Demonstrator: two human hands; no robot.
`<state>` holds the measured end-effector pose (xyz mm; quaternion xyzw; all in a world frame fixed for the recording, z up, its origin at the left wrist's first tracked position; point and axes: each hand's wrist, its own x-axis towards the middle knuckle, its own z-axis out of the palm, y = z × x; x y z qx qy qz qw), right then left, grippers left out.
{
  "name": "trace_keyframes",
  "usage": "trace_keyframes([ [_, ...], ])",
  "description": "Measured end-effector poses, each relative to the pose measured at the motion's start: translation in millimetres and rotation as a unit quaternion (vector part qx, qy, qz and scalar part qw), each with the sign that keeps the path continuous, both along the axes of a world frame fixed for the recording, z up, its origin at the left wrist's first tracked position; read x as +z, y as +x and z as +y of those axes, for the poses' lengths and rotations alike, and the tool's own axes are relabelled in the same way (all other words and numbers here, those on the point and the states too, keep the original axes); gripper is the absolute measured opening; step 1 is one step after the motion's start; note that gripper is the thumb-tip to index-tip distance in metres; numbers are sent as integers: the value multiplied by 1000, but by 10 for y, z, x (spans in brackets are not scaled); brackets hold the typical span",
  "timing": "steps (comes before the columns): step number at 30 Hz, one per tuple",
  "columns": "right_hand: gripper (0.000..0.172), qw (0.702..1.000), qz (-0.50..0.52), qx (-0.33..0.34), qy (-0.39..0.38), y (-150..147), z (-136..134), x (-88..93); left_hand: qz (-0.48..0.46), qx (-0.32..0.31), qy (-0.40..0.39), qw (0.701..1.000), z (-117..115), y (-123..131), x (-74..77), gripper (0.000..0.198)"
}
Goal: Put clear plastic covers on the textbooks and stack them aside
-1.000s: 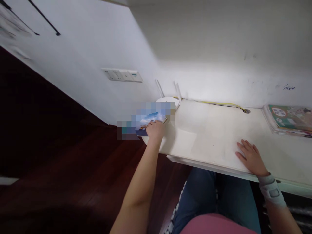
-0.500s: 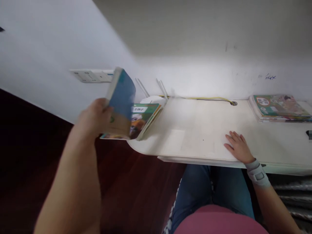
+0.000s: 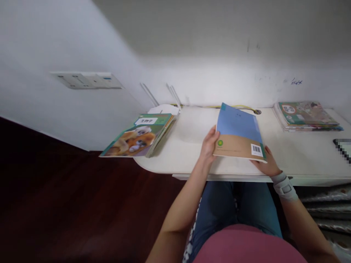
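Note:
A book [image 3: 239, 133] with a blue and tan cover and a barcode is held over the white desk [image 3: 181, 157], between both hands. My left hand [image 3: 210, 145] grips its left edge, the thumb on the cover. My right hand [image 3: 270, 164], with a grey wrist brace, holds its lower right corner; some fingers are hidden beneath it. At the desk's left end lies a stack of books [image 3: 134, 138], the top one green with orange monkeys, jutting past the desk edge. Another pile of books [image 3: 307, 115] lies at the back right.
A white router [image 3: 164, 109] with antennas stands behind the left stack. A yellow cable runs along the wall to a hole [image 3: 257, 112]. A wall socket panel [image 3: 87, 80] is at left. A dark-edged object [image 3: 342, 149] lies at the right edge.
My left hand has carried the blue and tan book rightward from the left stack to the front of me. My right hand has lifted from the desk and taken hold of the book's corner.

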<state>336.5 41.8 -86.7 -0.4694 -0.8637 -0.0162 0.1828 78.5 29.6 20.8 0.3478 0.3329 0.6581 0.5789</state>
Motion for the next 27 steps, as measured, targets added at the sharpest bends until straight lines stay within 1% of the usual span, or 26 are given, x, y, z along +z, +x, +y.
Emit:
trace_keyframes([
  [2, 56, 1000, 3, 20, -7, 54, 18, -42, 7, 6, -28, 1000, -22, 85, -202, 45],
  [4, 62, 999, -10, 35, -22, 81, 17, -27, 42, 37, -53, 997, -71, 84, -354, 43],
  [6, 65, 998, -32, 33, -35, 75, -4, 35, 94, 68, -72, 991, -121, 26, -461, 40],
  [8, 63, 998, -52, 22, -40, 44, -36, 116, 171, 80, -79, 979, -152, -58, -534, 38],
  [10, 61, 997, -67, 15, -40, 6, -68, 188, 278, 80, -74, 954, -158, -141, -588, 39],
  [12, 59, 996, -76, 9, -35, -25, -93, 232, 386, 74, -63, 917, -144, -214, -634, 41],
  [14, 55, 996, -84, 1, -26, -48, -106, 247, 460, 73, -51, 883, -124, -276, -680, 42],
  [15, 52, 996, -87, -3, -21, -57, -110, 246, 482, 77, -46, 872, -116, -307, -703, 42],
  [16, 50, 996, -88, -9, -15, -66, -111, 242, 495, 84, -41, 864, -110, -341, -724, 43],
  [18, 46, 996, -84, -18, -1, -81, -111, 229, 502, 100, -38, 858, -106, -424, -757, 44],
  [21, 46, 997, -79, -23, 16, -99, -111, 218, 509, 112, -41, 853, -112, -591, -773, 46],
  [24, 48, 996, -82, -22, 19, -105, -112, 222, 522, 112, -50, 844, -116, -771, -766, 47],
  [27, 47, 996, -81, -20, 15, -95, -109, 223, 541, 101, -64, 832, -115, -900, -773, 49],
])
